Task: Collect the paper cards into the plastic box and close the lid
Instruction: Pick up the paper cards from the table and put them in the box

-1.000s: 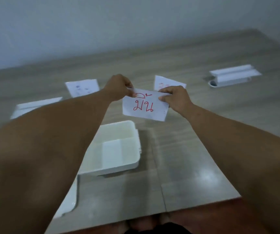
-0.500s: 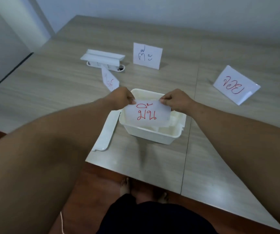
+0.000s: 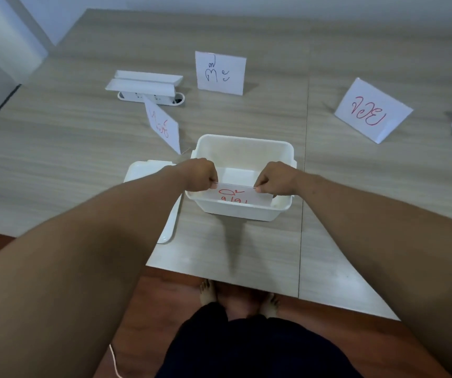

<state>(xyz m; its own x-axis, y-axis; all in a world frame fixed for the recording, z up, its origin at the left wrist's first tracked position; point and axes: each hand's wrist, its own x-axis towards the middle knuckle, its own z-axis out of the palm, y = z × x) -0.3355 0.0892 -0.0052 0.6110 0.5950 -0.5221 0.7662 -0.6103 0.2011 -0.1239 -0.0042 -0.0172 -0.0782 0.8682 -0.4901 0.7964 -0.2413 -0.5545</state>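
2 hands pinch the top corners of 1 folded paper card [image 3: 242,197] with red writing — the left hand [image 3: 202,174] at its left corner, the right hand [image 3: 275,178] at its right — and its lower part sits inside the open white plastic box [image 3: 242,159] on the wooden table [image 3: 69,148]. The box's lid [image 3: 148,173] lies flat just left of it. 3 more cards stand on the table: a red-lettered card [image 3: 162,126], a blue-lettered card [image 3: 220,73] and a large red-lettered card [image 3: 372,110].

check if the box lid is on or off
Off. The lid lies flat on the table, left of the open box.
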